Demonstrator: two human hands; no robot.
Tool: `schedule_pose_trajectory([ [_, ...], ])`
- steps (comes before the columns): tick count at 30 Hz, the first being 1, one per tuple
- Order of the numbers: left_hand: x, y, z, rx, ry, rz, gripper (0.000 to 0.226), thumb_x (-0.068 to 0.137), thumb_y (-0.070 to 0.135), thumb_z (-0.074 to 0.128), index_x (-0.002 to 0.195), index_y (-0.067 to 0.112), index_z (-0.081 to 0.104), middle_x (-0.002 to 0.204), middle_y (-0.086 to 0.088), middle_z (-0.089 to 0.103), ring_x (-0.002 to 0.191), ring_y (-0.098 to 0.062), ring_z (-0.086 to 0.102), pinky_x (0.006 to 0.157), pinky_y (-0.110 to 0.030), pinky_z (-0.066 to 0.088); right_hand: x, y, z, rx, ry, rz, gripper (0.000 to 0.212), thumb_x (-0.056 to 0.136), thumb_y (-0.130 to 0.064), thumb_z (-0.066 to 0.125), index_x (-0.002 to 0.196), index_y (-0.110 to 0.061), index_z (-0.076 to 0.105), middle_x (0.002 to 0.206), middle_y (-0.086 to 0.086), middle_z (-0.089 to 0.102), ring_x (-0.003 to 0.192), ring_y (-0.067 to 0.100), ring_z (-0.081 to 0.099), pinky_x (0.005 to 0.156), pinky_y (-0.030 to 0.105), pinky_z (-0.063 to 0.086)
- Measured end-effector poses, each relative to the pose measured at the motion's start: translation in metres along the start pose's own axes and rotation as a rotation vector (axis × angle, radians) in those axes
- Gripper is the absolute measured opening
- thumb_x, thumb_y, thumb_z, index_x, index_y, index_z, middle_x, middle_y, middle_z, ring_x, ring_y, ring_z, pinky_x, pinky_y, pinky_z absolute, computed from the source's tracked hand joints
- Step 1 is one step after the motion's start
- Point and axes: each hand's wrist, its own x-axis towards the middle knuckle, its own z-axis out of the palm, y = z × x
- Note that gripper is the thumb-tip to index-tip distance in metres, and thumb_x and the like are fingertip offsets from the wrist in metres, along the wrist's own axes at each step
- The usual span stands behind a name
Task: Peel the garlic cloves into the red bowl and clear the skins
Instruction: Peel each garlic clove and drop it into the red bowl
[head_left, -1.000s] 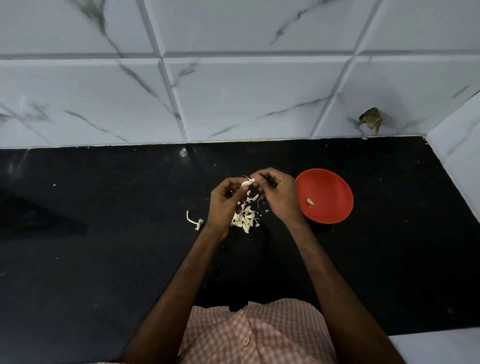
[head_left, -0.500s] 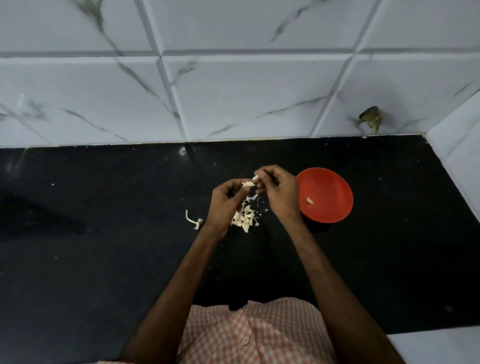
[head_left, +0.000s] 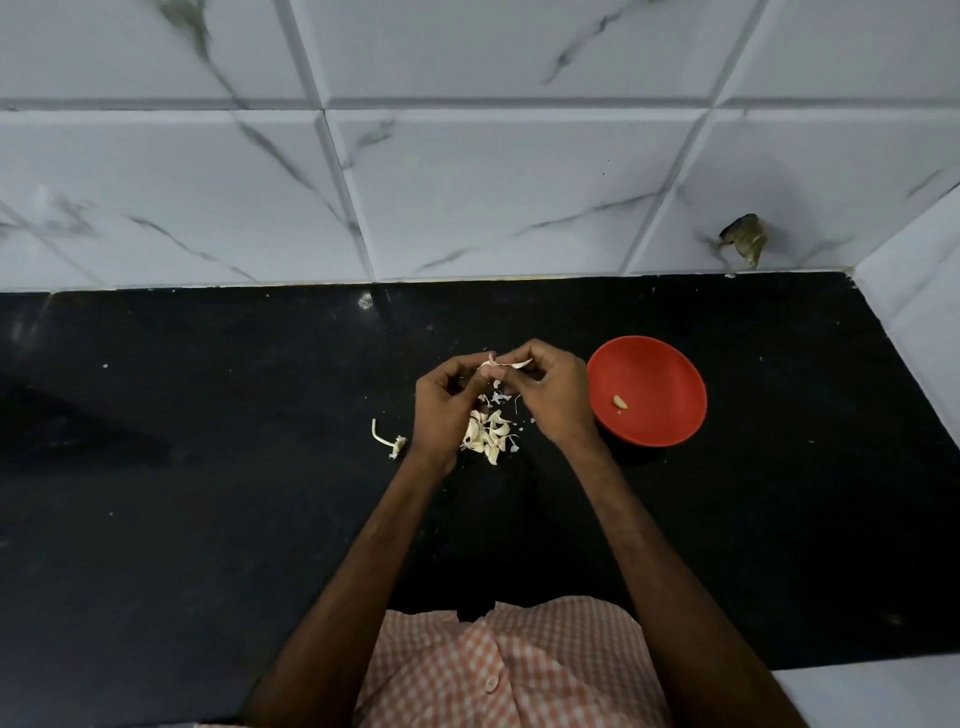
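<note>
Early days: one peeled clove (head_left: 619, 401) sits in the bowl (head_left: 670, 374) at centre right, the left hand (head_left: 447, 400) pinches the next clove (head_left: 489, 366) mid-frame in a narrow grip, the right hand (head_left: 556, 395) pinches its skin (head_left: 519, 364), and the pile of skins (head_left: 488, 436) on the table (head_left: 208, 467) below is not yet cleared.

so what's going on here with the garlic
A person is peeling garlic over a black counter. The left hand pinches a garlic clove while the right hand pinches its loose skin. A pile of cloves and skins lies on the counter below the hands. One peeled clove sits in the red bowl, to the right.
</note>
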Motion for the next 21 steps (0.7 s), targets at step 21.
schedule_pose_trajectory([
  [21, -0.007, -0.002, 0.013, -0.172, 0.027, 0.001, 0.017, 0.093, 0.0, 0.067, 0.109, 0.0, 0.069, 0.096, -0.008, 0.076, 0.085, -0.017, 0.074, 0.066, -0.025, 0.058, -0.002, -0.004, 0.01, -0.189, 0.047, 0.047, 0.007, 0.099, -0.015, 0.061, 0.093, -0.016, 0.062, 0.084, -0.004, 0.067, 0.075, 0.004, 0.066, 0.064, 0.026, 0.056],
])
